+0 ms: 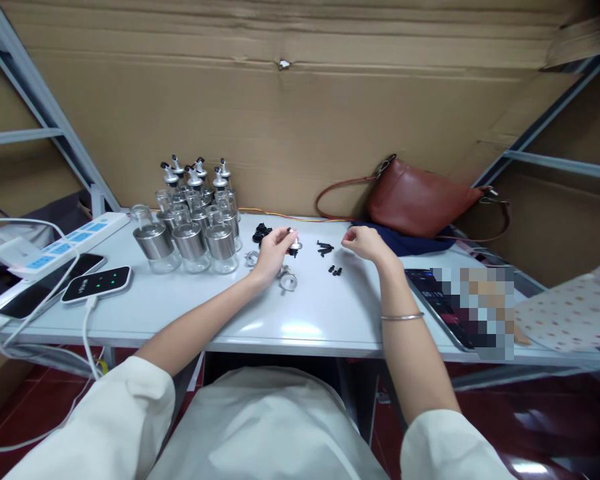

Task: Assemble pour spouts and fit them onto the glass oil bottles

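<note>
My left hand (271, 253) pinches a metal pour spout (296, 245) with a black base just above the table. My right hand (366, 241) is curled with fingertips together, right of some thin black plastic pieces (325, 249). Whether a small part sits in those fingers is hidden. Tiny black caps (335, 271) lie nearer me. Behind my left hand is a pile of black stopper parts (261, 232), and beside its wrist lie metal rings (289, 283). Farther left stand several glass bottles with steel bands (190, 241); the rear ones carry pour spouts (195, 177).
A power strip (80, 240), a dark phone (50, 287) and a cabled device (97, 285) lie at the left. A brown handbag (415, 197) rests on dark blue cloth (410, 245) at back right. A tablet (443, 303) lies at the right; cardboard (280, 133) stands behind.
</note>
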### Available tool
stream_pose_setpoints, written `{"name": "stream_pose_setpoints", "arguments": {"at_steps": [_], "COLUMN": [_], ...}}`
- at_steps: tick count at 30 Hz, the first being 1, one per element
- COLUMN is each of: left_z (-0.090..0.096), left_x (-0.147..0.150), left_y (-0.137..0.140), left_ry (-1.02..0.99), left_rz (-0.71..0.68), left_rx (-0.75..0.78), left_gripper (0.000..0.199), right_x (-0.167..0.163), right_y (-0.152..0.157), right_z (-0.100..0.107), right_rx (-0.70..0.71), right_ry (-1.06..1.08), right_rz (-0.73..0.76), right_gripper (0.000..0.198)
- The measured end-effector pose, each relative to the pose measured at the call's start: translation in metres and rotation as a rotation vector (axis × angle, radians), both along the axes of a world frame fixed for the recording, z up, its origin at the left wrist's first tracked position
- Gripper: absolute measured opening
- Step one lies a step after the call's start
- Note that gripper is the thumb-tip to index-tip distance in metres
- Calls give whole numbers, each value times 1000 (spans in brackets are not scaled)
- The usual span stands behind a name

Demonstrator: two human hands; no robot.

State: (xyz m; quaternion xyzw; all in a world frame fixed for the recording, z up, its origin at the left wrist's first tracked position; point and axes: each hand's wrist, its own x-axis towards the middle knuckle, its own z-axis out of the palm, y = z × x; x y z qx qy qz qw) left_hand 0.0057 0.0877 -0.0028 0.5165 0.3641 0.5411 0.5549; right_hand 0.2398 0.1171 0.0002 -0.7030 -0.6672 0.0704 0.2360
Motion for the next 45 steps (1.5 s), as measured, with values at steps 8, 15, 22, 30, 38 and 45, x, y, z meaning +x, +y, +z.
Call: {"name": "stream_pose_setpoints", "arguments": {"at_steps": [8,15,22,30,38,45], "left_z": [-5,-6,-5,-7,-6,-8], "left_x": [0,2,4,3,2,0], "left_y": [2,3,-3,2,2,4], "left_ry": [-42,20,63,20,10,2], "left_rz": [-112,-135,-258,-151,-115,-157], "left_rx": [-32,-38,-14,40,77,81], "left_gripper": [23,15,15,12,11,19], "right_x": [-24,-54,-61,-73,-81,-78], "right_y": [-4,-19,-21,-25,-23,-18], "right_z": [9,15,16,15,12,9], "right_rx": [75,-279,-277,-200,-120,-90], "right_ry": [614,985,1188,1153,1106,1093], "right_rz": [181,584,601,624,577,537], "right_gripper": [13,26,27,35,32,37]}}
